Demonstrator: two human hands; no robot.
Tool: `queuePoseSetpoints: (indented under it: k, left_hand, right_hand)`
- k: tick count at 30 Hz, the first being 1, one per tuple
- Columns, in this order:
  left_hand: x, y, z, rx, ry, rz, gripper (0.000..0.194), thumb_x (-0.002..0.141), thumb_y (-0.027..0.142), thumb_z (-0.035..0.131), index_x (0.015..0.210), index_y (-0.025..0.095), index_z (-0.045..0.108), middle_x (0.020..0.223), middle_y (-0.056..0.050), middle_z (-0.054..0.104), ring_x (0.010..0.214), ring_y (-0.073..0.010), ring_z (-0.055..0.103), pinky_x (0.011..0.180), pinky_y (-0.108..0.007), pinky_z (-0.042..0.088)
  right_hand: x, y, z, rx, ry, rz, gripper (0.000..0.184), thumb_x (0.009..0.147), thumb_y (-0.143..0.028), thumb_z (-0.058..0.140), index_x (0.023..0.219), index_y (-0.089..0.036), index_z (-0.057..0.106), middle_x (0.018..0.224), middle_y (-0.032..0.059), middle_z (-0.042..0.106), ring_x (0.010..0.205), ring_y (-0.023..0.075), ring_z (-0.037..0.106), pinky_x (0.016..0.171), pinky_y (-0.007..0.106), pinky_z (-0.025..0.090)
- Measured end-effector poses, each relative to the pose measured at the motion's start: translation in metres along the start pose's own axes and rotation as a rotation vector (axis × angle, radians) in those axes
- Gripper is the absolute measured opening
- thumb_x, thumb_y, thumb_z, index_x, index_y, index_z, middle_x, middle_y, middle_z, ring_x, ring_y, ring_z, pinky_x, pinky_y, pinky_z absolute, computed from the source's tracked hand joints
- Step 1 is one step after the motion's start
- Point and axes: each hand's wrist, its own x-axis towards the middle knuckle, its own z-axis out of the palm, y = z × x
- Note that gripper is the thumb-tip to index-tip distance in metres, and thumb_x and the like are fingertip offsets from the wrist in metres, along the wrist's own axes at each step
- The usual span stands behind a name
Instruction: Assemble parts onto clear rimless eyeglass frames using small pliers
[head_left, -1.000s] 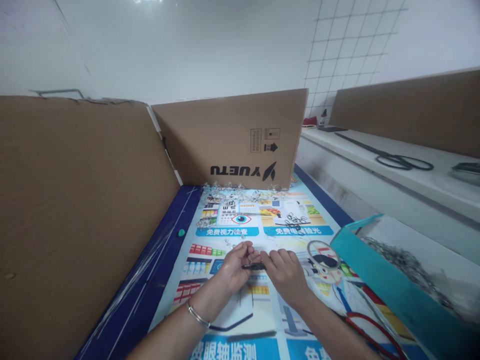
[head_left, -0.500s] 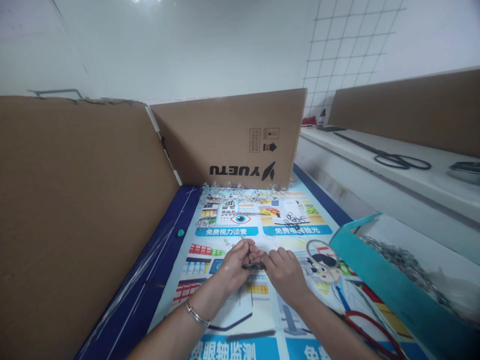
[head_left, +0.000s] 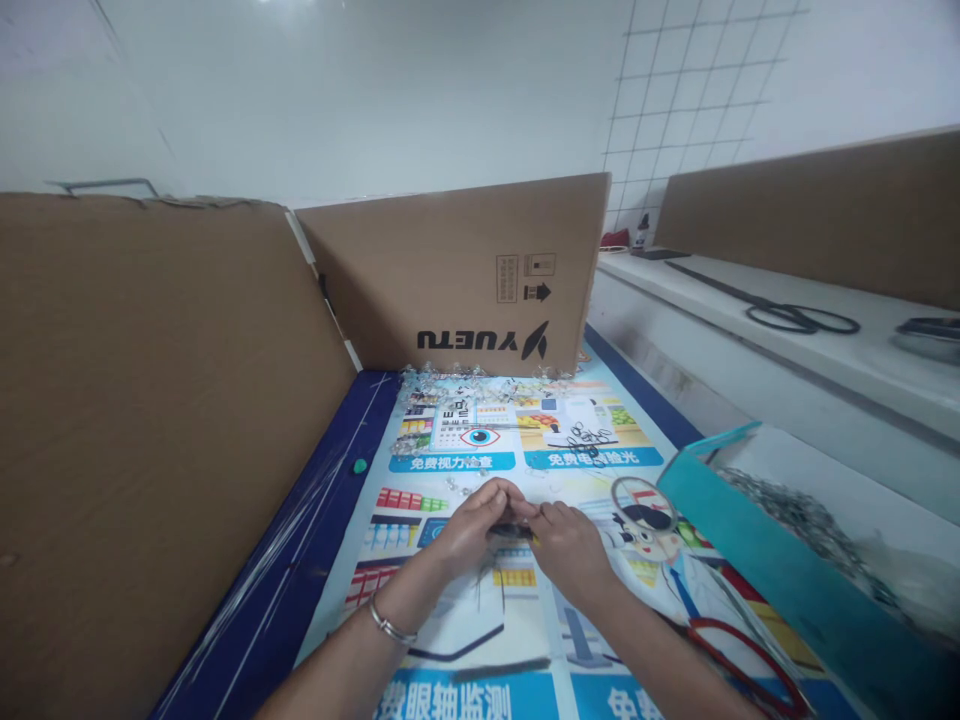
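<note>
Both my hands meet over a colourful printed poster that covers the table. My left hand, with a metal bangle on its wrist, has its fingers curled round one end of a small dark object. My right hand pinches the other end of that same object. What the object is I cannot make out. A small pile of black rings lies on the poster beyond my hands. Clear small bits are heaped along the foot of the cardboard at the back.
Cardboard walls stand at the left and at the back, the latter printed YUETU. A teal box at the right holds metal chain. A red loop lies in front of it. Black loops rest on the white bench at the right.
My hands have stayed together on the small dark object, with only slight finger movement. The view has shifted a little.
</note>
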Motion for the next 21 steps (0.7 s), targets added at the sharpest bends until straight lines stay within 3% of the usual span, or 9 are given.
queuePoseSetpoints:
  k: [9, 15, 18, 21]
  left_hand:
    - [-0.002, 0.005, 0.000, 0.121, -0.146, 0.016, 0.033, 0.083, 0.042, 0.046, 0.098, 0.014, 0.054, 0.101, -0.013, 0.062, 0.096, -0.0215, 0.057, 0.087, -0.035, 0.038]
    - [-0.003, 0.010, 0.004, 0.212, -0.166, 0.039, 0.038, 0.083, 0.045, 0.046, 0.099, 0.013, 0.057, 0.104, -0.014, 0.061, 0.097, -0.0221, 0.056, 0.089, -0.036, 0.037]
    - [-0.001, 0.009, 0.001, 0.242, -0.063, 0.064, 0.036, 0.082, 0.045, 0.046, 0.097, 0.014, 0.057, 0.104, -0.013, 0.061, 0.095, -0.0216, 0.056, 0.089, -0.036, 0.037]
    - [0.004, 0.008, -0.009, 0.242, 0.184, 0.136, 0.033, 0.082, 0.045, 0.046, 0.096, 0.016, 0.055, 0.101, -0.012, 0.063, 0.097, -0.0220, 0.056, 0.087, -0.035, 0.038]
  right_hand:
    - [0.006, -0.003, -0.009, 0.039, -0.370, 0.175, 0.022, 0.070, -0.014, 0.049, 0.083, -0.021, 0.065, 0.079, 0.0039, 0.065, 0.072, 0.0176, 0.059, 0.061, 0.026, 0.036]
    - [0.007, -0.004, -0.011, 0.078, -0.417, 0.195, 0.021, 0.070, -0.019, 0.051, 0.085, -0.020, 0.066, 0.082, 0.0064, 0.065, 0.074, 0.0192, 0.059, 0.064, 0.027, 0.038]
    - [0.007, 0.000, -0.010, 0.130, -0.348, 0.163, 0.018, 0.071, -0.019, 0.051, 0.083, -0.021, 0.065, 0.080, 0.0046, 0.064, 0.077, 0.0183, 0.057, 0.068, 0.027, 0.038]
    - [0.009, 0.007, -0.007, 0.263, -0.260, 0.194, 0.014, 0.074, -0.021, 0.050, 0.078, -0.023, 0.063, 0.075, 0.0012, 0.061, 0.077, 0.0157, 0.055, 0.069, 0.025, 0.038]
